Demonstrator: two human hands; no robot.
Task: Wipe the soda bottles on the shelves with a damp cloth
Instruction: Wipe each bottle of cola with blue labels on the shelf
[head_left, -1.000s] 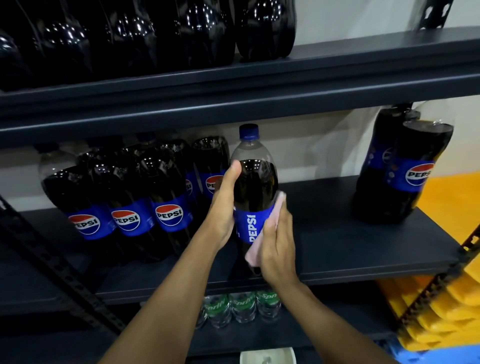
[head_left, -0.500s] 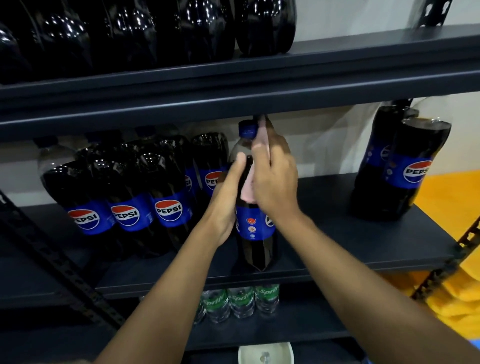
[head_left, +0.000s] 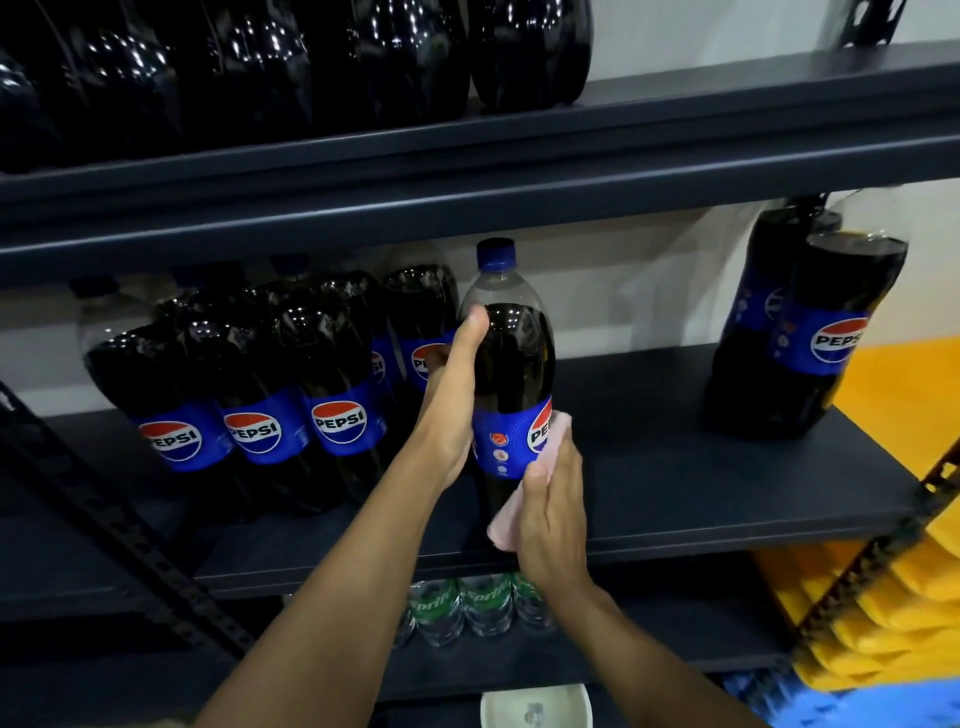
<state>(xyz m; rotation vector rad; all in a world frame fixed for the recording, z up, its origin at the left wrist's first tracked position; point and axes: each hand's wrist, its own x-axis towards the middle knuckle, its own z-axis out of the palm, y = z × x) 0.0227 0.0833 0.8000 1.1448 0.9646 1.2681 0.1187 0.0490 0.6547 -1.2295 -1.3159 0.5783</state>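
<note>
A tall Pepsi bottle (head_left: 511, 364) with a blue cap and blue label stands upright near the front edge of the middle shelf (head_left: 675, 493). My left hand (head_left: 452, 410) wraps around its left side, thumb up on the dark upper body. My right hand (head_left: 553, 509) presses a pink cloth (head_left: 506, 525) against the bottle's lower right side, over the label's edge and the base. The cloth is mostly hidden under my palm.
A row of Pepsi bottles (head_left: 260, 395) fills the left of the middle shelf, and two more (head_left: 810, 332) stand at its right end. Dark bottles (head_left: 311, 67) line the top shelf. Sprite bottles (head_left: 467, 608) sit below. A white bowl (head_left: 535, 706) lies at the bottom. Yellow objects (head_left: 893, 613) are stacked at right.
My right hand with the cloth went from the bottle's lower side up to its neck and cap, then back down to the lower right side. The left hand kept its grip.
</note>
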